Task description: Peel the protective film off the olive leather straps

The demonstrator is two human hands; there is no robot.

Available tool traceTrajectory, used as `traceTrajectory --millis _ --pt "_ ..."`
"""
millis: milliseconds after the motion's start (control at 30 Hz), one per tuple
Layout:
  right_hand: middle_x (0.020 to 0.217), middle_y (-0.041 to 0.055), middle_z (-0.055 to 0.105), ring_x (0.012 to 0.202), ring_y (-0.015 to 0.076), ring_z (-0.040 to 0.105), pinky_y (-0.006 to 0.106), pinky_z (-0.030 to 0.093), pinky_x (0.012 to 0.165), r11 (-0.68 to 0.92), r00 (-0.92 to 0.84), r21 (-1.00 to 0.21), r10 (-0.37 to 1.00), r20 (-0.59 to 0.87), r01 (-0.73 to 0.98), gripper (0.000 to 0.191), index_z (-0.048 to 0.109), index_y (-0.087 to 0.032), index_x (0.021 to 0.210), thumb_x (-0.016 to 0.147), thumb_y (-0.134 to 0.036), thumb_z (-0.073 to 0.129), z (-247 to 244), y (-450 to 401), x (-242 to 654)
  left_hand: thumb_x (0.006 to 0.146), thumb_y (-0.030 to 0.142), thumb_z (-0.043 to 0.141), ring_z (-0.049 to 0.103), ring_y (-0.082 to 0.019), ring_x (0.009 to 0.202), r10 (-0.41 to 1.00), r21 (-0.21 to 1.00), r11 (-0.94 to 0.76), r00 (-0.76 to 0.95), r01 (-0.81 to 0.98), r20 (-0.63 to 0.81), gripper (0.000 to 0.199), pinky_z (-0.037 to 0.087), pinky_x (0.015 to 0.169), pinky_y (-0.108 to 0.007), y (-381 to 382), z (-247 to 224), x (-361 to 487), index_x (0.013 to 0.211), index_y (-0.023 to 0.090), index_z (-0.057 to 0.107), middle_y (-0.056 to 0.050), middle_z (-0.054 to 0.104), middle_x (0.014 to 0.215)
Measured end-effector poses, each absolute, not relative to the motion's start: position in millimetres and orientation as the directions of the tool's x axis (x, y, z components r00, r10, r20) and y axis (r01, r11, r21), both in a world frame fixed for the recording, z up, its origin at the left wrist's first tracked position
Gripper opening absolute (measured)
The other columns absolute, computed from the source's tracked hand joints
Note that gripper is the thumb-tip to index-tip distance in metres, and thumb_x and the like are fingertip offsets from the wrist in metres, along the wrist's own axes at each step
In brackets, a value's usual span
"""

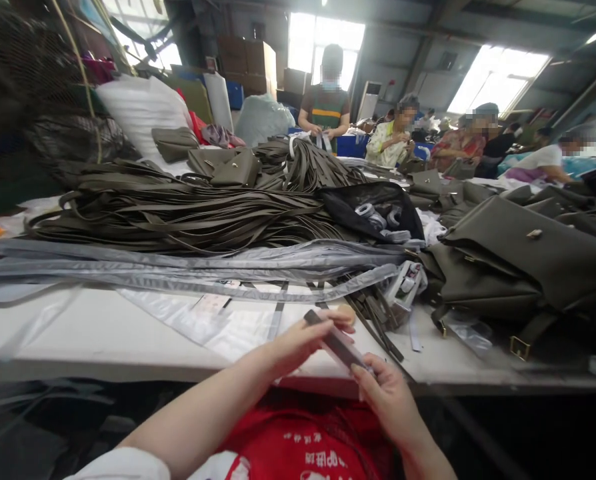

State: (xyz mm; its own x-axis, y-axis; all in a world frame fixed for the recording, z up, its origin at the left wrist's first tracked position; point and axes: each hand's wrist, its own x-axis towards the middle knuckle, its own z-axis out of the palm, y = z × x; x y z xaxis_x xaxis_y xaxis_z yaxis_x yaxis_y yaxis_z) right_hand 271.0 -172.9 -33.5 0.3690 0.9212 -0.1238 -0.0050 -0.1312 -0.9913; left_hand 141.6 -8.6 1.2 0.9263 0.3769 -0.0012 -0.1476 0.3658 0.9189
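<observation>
A short dark olive strap [345, 348], partly covered by something pale like film or tape, spans both hands above the table's front edge. My left hand [311, 339] grips its upper left end, the thumb lying across it. My right hand [389, 387] pinches the lower right end between thumb and fingers. Just behind the left fingertips shows a small tan, rounded thing [347, 313], too unclear to name. Thin dark straps [373, 320] lie on the white table [103, 327] beyond the right hand.
Long straps in clear sleeves [188, 263] lie across the table before a big heap of olive straps [193, 213]. A black bag [338, 207] holds white rolls. Olive handbags [523, 253] crowd the right side. Several co-workers, one person [331, 100] standing, work farther back.
</observation>
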Motion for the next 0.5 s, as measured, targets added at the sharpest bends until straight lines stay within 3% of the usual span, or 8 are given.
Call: traceTrajectory --millis 67,100,167,233,300,400,467,500 --pt "0.059 -0.0041 0.045 0.057 0.0116 0.039 0.023 0.03 0.054 -0.198 0.319 -0.969 0.937 -0.144 0.145 0.037 0.057 -0.018 0.072 0.089 -0.05 0.061 -28 -183 283 0.086 0.056 0.061 0.064 -0.019 0.088 0.39 0.986 0.147 0.921 -0.073 0.01 0.049 0.048 0.08 -0.027 13 10 139 0.112 0.016 0.069 -0.01 0.069 0.105" --pt "0.061 -0.0036 0.046 0.059 0.0122 0.041 0.023 0.031 0.056 -0.218 0.285 -0.952 0.946 -0.152 0.214 0.035 0.057 -0.018 0.07 0.089 -0.047 0.06 -25 -186 288 0.088 0.054 0.06 0.063 -0.018 0.084 0.329 1.0 -0.001 0.944 0.014 -0.013 0.044 0.047 0.077 -0.025 21 13 138 0.106 0.016 0.072 -0.008 0.071 0.098" --pt "0.064 -0.003 0.051 0.064 0.0134 0.044 0.023 0.033 0.06 -0.234 0.245 -0.914 0.957 -0.156 0.332 0.03 0.059 -0.017 0.07 0.088 -0.041 0.059 -19 -190 295 0.087 0.055 0.06 0.062 -0.016 0.07 0.098 0.951 -0.232 0.978 0.203 -0.185 0.04 0.046 0.066 -0.023 27 15 137 0.092 0.017 0.074 -0.004 0.07 0.079" --pt "0.065 -0.0023 0.054 0.065 0.0141 0.047 0.024 0.034 0.061 -0.247 0.236 -0.872 0.959 -0.157 0.422 0.026 0.061 -0.016 0.069 0.087 -0.036 0.058 -14 -192 302 0.086 0.059 0.06 0.056 -0.013 0.052 -0.159 0.884 -0.305 0.896 0.355 -0.414 0.044 0.044 0.052 -0.023 23 14 137 0.082 0.018 0.071 0.0 0.062 0.062" --pt "0.065 -0.0019 0.057 0.066 0.0145 0.05 0.023 0.035 0.062 -0.252 0.23 -0.85 0.96 -0.16 0.463 0.021 0.065 -0.015 0.071 0.082 -0.032 0.062 -13 -194 306 0.086 0.063 0.057 0.044 -0.01 0.041 -0.35 0.855 -0.257 0.781 0.451 -0.517 0.049 0.036 0.041 -0.021 16 15 136 0.075 0.016 0.068 0.003 0.051 0.052" --pt "0.073 -0.0025 0.064 0.072 0.0162 0.057 0.023 0.038 0.063 -0.281 0.199 -0.853 0.957 -0.212 0.44 0.018 0.07 -0.016 0.081 0.068 -0.027 0.076 -18 -197 306 0.087 0.063 0.057 0.026 -0.006 0.033 -0.465 0.887 0.056 0.798 0.459 -0.383 0.053 0.02 0.034 -0.019 13 28 134 0.07 0.014 0.065 0.007 0.033 0.042" --pt "0.08 -0.0021 0.069 0.077 0.019 0.062 0.024 0.043 0.066 -0.307 0.17 -0.873 0.95 -0.26 0.378 0.022 0.071 -0.02 0.088 0.068 -0.028 0.079 -24 -197 299 0.086 0.06 0.062 0.016 -0.004 0.032 -0.336 0.86 0.379 0.916 0.343 -0.218 0.047 0.015 0.034 -0.017 17 41 138 0.076 0.014 0.067 0.01 0.025 0.04" --pt "0.085 -0.0011 0.07 0.081 0.0201 0.064 0.025 0.046 0.068 -0.309 0.159 -0.886 0.95 -0.269 0.346 0.02 0.071 -0.021 0.09 0.074 -0.031 0.077 -27 -197 295 0.084 0.057 0.065 0.018 -0.003 0.032 -0.169 0.836 0.505 0.975 0.214 -0.147 0.043 0.018 0.035 -0.015 19 47 142 0.082 0.014 0.069 0.01 0.026 0.042"
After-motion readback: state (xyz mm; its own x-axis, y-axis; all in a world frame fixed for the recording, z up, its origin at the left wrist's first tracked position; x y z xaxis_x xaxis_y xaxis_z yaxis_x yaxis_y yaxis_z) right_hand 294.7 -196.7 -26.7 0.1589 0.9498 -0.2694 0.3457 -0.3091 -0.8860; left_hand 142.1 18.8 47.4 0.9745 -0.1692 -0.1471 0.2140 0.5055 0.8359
